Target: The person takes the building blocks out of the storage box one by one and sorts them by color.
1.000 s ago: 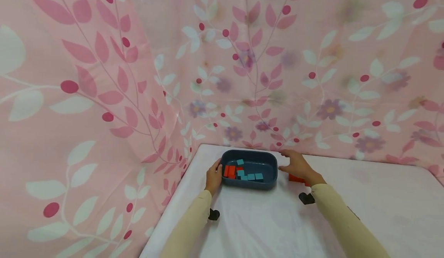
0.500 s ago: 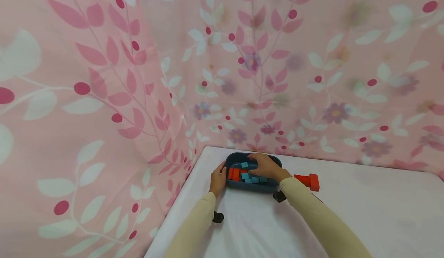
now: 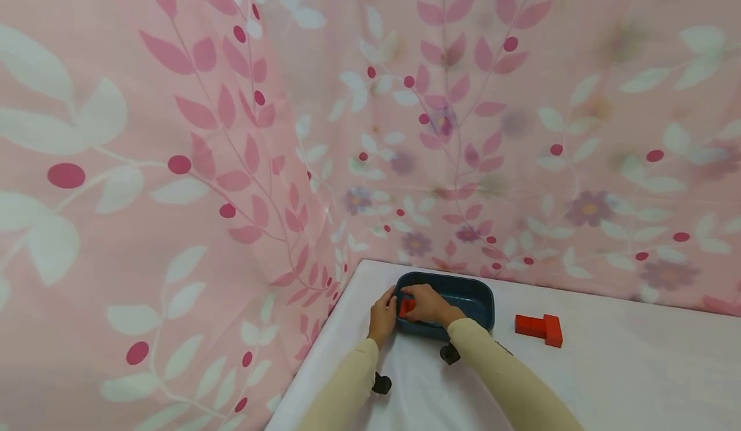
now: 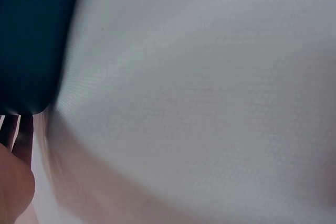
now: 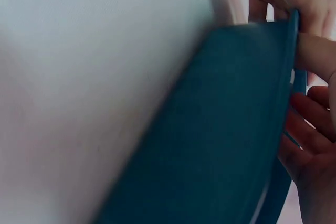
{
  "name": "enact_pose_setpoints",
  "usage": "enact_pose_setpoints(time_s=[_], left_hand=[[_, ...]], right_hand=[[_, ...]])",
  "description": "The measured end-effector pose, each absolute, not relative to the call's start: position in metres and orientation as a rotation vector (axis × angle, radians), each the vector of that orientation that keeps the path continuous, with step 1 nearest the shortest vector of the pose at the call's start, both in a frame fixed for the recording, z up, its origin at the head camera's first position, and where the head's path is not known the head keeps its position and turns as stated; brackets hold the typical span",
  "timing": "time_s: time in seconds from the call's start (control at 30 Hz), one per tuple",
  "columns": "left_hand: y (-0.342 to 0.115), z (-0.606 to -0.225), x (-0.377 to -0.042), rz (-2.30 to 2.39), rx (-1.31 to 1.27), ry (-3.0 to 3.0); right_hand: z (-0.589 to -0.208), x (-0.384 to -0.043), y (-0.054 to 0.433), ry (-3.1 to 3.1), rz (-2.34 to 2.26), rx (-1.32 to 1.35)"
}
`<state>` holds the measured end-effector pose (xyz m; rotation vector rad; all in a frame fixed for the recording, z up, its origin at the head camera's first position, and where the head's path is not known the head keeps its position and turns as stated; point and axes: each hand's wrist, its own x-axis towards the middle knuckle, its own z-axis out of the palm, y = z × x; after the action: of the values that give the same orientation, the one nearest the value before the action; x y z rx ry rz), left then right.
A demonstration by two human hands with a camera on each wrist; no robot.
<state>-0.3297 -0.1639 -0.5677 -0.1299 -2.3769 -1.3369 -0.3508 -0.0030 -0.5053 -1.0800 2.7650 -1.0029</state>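
A dark blue tub (image 3: 471, 296) with rounded corners sits on the white-covered table. My left hand (image 3: 383, 318) holds its left end; in the left wrist view the fingers (image 4: 23, 140) lie against the end wall. My right hand (image 3: 428, 305) reaches into the left part of the tub, its fingers and thumb around a red block (image 3: 407, 307). The right wrist view shows the tub's long wall (image 5: 226, 119) with the right hand's curled fingers (image 5: 310, 116) inside the rim. Other blocks in the tub are hidden behind the right hand.
Red blocks (image 3: 529, 326) lie on the table to the right of the tub, set in a T shape. White cloth (image 3: 625, 366) covers the table. Pink floral curtains (image 3: 463, 128) hang behind and to the left.
My right hand has moved left from beside the red T shape, over the tub's rim and down to the red blocks at its left end. The left hand stays at the tub.
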Motion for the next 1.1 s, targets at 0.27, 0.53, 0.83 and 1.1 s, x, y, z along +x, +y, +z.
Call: enact_pose_setpoints(time_s=[0.27,0.53,0.83,1.1], left_hand=[[-0.159,-0.565,-0.328,-1.422,-0.074,-2.401],[-0.155,-0.569,-0.328,-1.392,-0.059,-2.396],[-0.16,-0.57,-0.334,-1.389,-0.064,-2.375],[-0.159,-0.568,-0.334,-1.388,-0.037,-2.385]], right_hand=[[-0.518,-0.356,-0.016,2.789,-0.987,-1.092],[-0.534,-0.361,-0.016,2.777,-1.101,-1.026],[-0.526,-0.364,-0.013,2.794,-1.094,-1.021],[-0.499,-0.363,0.008,2.78,-1.066,-1.015]])
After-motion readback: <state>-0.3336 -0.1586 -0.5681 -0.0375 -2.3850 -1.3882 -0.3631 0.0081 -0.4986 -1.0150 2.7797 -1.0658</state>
